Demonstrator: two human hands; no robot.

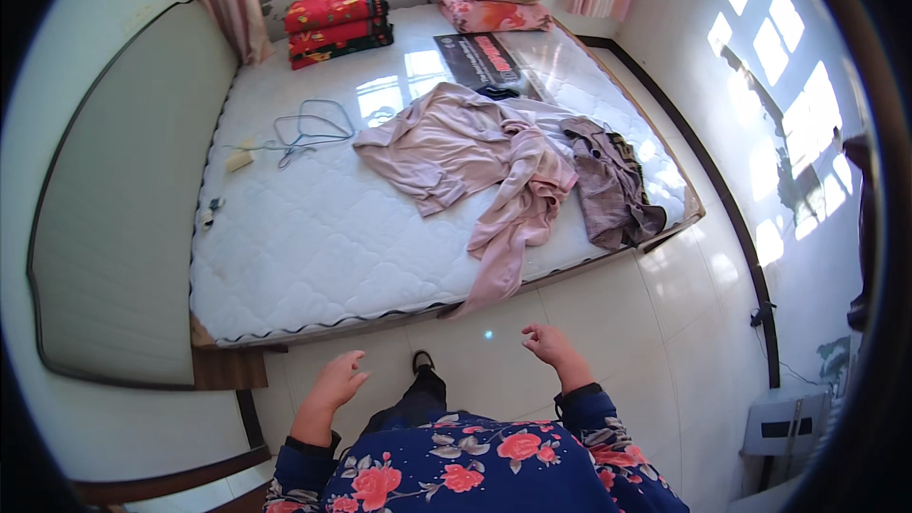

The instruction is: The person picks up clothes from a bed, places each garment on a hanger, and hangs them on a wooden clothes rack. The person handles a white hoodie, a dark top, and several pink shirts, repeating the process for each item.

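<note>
A bunched pink garment [522,199] lies on the near right part of a white quilted mattress [313,256], one end drooping over the front edge. Against its left side, a pale pink long-sleeved top [446,138] is spread out; whether the two are joined cannot be told. The right hand [554,347], nearest that drooping end, is empty and apart from the cloth, its fingers loosely bent. The left hand [340,380] is likewise empty, fingers partly spread, in front of the mattress edge. Right of the pink garment lies a rumpled brown garment [608,190]. Further left are wire hangers [313,128] and a small cream block [239,161]. Folded red quilts [337,24] and a stack of pink floral bedding [494,9] sit at the far end, and a grey-green headboard [114,199] stands along the left.
</note>
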